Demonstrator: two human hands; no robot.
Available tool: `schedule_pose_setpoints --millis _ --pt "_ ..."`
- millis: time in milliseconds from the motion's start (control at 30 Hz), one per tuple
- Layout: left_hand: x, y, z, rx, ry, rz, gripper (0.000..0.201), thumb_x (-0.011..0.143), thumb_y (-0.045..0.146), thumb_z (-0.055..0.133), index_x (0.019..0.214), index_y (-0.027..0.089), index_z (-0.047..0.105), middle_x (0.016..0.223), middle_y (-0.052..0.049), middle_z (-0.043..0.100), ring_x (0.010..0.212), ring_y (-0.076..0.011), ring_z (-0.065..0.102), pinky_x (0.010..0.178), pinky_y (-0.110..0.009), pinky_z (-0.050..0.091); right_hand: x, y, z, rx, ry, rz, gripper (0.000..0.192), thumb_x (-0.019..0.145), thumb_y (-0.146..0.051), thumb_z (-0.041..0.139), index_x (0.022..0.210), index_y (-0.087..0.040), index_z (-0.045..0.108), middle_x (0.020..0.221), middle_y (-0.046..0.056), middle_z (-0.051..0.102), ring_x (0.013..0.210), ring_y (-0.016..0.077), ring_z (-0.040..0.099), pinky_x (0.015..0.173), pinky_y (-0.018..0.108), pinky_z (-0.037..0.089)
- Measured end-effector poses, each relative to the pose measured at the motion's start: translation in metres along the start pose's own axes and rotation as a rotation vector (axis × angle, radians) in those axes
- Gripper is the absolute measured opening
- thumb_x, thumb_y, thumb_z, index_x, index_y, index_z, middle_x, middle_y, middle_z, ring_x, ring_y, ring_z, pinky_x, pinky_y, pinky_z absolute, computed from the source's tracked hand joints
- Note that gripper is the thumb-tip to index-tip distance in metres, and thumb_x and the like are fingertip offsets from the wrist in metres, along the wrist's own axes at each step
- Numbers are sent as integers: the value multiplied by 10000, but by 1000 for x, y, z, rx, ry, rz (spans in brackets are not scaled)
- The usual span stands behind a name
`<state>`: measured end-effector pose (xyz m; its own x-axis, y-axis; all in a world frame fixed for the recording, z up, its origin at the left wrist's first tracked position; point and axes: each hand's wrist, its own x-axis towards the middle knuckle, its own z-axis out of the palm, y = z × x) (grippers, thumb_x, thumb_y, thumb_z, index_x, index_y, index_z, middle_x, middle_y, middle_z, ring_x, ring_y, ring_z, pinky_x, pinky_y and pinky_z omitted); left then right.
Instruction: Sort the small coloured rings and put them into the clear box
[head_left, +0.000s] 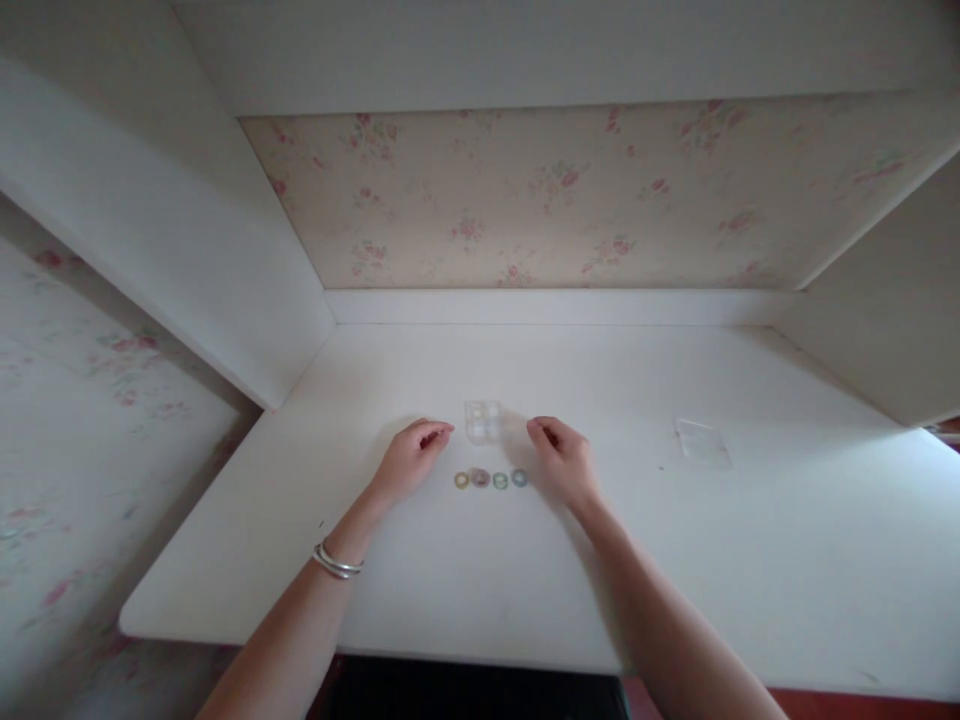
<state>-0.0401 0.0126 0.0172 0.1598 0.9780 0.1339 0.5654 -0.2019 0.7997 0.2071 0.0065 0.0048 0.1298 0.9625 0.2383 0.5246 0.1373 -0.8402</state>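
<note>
My left hand [411, 458] rests on the white table to the left of a small clear plastic box [482, 424], its fingers curled closed. On the box's other side my right hand [564, 462] is closed too, thumb against the fingers. Nothing shows in either hand, and neither touches the box. The box has compartments; whether anything lies in them is too faint to tell. Between the hands, in front of the box, several small rings lie in a row: a yellow ring [462, 480], a pinkish-purple ring [481, 479], a green ring [500, 481] and a blue-green ring [519, 478].
A flat clear plastic lid or tray [703, 444] lies on the table [480, 590] well to the right. White panels stand at both sides, with a floral-papered wall [525, 200] behind. Something black [480, 690] is below the front edge.
</note>
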Motion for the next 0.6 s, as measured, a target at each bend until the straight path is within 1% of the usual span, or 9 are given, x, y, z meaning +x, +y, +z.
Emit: schedule_pose_setpoints --millis 67,133,167,233,300,400,600 --pt "-11 -2 -7 -21 -44 -19 305 878 402 486 985 188 675 952 -45 664 835 -157 592 760 -265 458 -14 -14 5 -75 -144 -176 336 884 -438 447 915 -192 674 728 20 623 644 137 528 622 258 375" --pt "-19 -2 -12 -41 -110 -20 301 879 404 488 979 192 676 943 -41 665 818 -153 591 749 -263 458 -28 -30 11 -187 -293 -369 266 893 -371 464 935 -222 680 781 27 622 727 146 539 690 271 373" --pt "-22 -1 -14 -50 -147 -11 294 881 399 488 977 194 677 947 -41 665 822 -151 590 751 -262 457 -33 -37 14 -253 -349 -445 240 894 -343 471 927 -241 686 793 27 618 756 151 537 712 280 362" --pt "-25 2 -16 -65 -204 9 284 884 386 487 978 200 679 956 -40 665 842 -152 591 764 -259 454 -41 -50 19 -383 -418 -551 204 884 -305 493 921 -261 689 823 31 612 799 164 524 733 301 334" --pt "-25 4 -17 -70 -217 24 281 887 380 484 977 200 680 952 -40 664 854 -153 589 772 -259 450 -43 -59 24 -493 -445 -602 189 876 -286 504 905 -256 689 840 37 605 814 172 508 732 315 309" --pt "-25 5 -16 -50 -213 30 284 888 379 480 965 194 682 924 -39 664 824 -152 586 745 -260 447 -40 -63 30 -609 -451 -604 207 885 -271 485 835 -224 681 825 44 592 806 172 491 715 320 282" --pt "-26 4 -17 -37 -207 52 278 888 378 481 953 203 686 929 -32 666 827 -154 587 748 -261 443 -39 -65 34 -688 -500 -636 201 879 -210 486 788 -198 665 819 43 590 797 159 479 703 318 259"
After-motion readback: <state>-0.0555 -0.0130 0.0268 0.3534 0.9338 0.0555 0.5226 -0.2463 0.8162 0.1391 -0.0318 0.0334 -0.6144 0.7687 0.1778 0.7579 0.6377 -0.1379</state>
